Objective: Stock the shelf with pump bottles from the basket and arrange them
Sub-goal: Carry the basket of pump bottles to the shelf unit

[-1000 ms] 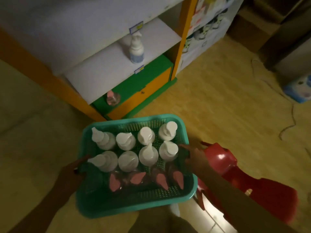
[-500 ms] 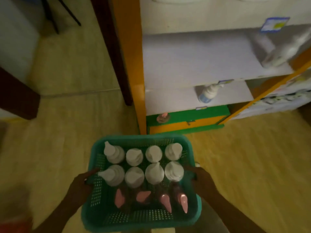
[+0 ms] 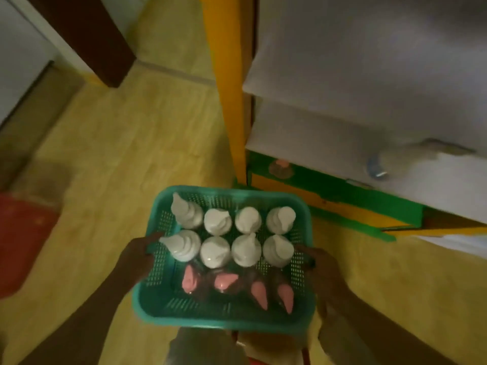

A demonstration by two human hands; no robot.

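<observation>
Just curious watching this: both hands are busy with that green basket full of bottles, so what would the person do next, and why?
Probably set the basket down on the floor by the shelf. The left hand and right hand both grip its sides, so neither is free to lift a white pump bottle out.

Both hands [image 3: 137, 255] [image 3: 320, 264] curled, gripping, forearms extended.

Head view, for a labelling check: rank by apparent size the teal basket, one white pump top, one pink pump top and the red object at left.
1. teal basket
2. red object, cut by the frame edge
3. white pump top
4. pink pump top, only slightly smaller
</observation>
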